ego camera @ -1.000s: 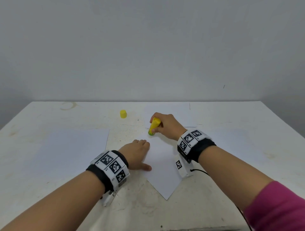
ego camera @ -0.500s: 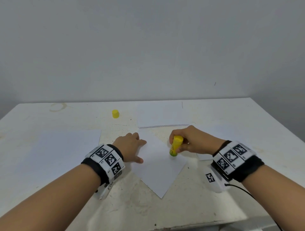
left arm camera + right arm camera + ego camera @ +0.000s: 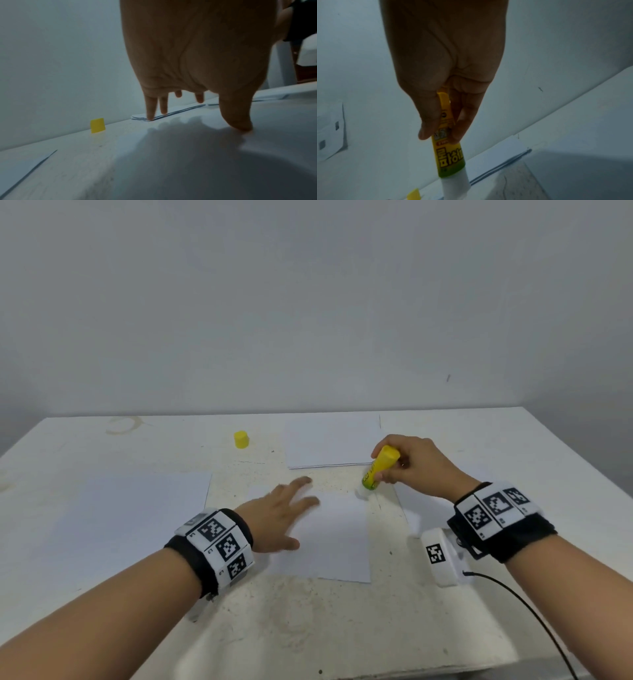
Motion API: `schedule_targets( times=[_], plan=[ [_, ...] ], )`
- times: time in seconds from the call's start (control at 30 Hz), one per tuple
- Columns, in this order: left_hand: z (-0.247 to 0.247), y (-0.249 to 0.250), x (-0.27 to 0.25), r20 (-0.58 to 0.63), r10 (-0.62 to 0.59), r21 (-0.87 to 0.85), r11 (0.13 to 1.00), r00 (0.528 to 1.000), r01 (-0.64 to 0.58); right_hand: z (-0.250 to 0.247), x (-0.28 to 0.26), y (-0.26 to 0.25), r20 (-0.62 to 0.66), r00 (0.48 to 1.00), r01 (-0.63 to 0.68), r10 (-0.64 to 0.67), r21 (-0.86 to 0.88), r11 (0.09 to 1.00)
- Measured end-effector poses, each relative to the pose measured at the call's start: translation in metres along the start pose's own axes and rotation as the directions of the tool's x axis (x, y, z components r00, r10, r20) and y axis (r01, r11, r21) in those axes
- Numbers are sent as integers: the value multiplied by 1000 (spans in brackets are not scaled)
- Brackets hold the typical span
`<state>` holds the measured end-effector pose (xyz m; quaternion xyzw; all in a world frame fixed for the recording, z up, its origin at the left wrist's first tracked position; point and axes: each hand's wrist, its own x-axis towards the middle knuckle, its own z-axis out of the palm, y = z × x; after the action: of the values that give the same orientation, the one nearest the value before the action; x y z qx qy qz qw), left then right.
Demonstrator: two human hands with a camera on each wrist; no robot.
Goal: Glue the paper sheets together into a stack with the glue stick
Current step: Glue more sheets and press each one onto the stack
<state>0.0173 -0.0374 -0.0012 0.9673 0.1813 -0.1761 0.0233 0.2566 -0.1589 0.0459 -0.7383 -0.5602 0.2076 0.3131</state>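
Now you have four paper lots on the table [image 3: 342,628]: a centre sheet [image 3: 335,542], a left sheet [image 3: 137,508], a right sheet [image 3: 407,505] and a far stack [image 3: 329,443]. Your left hand [image 3: 277,518] lies flat on the centre sheet; your right hand [image 3: 414,467] grips the glue stick [image 3: 378,469] at its far-right corner. Only the right wrist view shows the label [image 3: 449,157]. One yellow cap [image 3: 241,439] stands apart.

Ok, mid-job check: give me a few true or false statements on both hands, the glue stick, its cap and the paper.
1. The right hand grips the glue stick. True.
2. The yellow cap is on the stick. False: it stands on the table, apart.
3. The left hand holds a sheet in the air. False: it rests with straight fingers on the centre sheet.
4. The glue tip meets that sheet's far right corner. True.
5. Paper lies at the far edge. True.
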Motion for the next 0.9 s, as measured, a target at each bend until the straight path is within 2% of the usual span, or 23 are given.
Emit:
schedule_targets(
  times=[0.1, 0.2, 0.3, 0.4, 0.47, 0.63, 0.8, 0.9],
  plan=[
    [1, 6, 2, 53, 25, 48, 998, 998, -27, 15, 10, 3, -22, 1000, -23, 22, -37, 999],
    [-2, 10, 3, 12, -32, 88, 996, 999, 31, 29, 23, 2, -45, 998, -37, 36, -28, 999],
    [-5, 10, 5, -41, -15, 111, 994, 999, 20, 39, 36, -4, -69, 997, -29, 27, -31, 999],
    [-3, 9, 6, -3, 14, 45, 999, 1000, -14, 49, 47, -12, -60, 998, -12, 10, -40, 999],
    [-3, 8, 6, 34, 10, -10, 1000, 999, -10, 58, 52, -17, -31, 1000, -3, 2, -43, 999],
    [-1, 5, 8, 60, 4, -3, 1000, 998, -4, 61, 57, -25, 70, 998, 10, -1, -126, 992],
    [-1, 0, 10, 22, -1, -69, 998, 1000, 3, 43, 43, -25, 230, 973, 62, 8, -299, 952],
    [-3, 0, 10, -5, -16, -46, 999, 1000, 16, 33, 26, -22, 271, 963, 74, 19, -332, 940]
  ],
)
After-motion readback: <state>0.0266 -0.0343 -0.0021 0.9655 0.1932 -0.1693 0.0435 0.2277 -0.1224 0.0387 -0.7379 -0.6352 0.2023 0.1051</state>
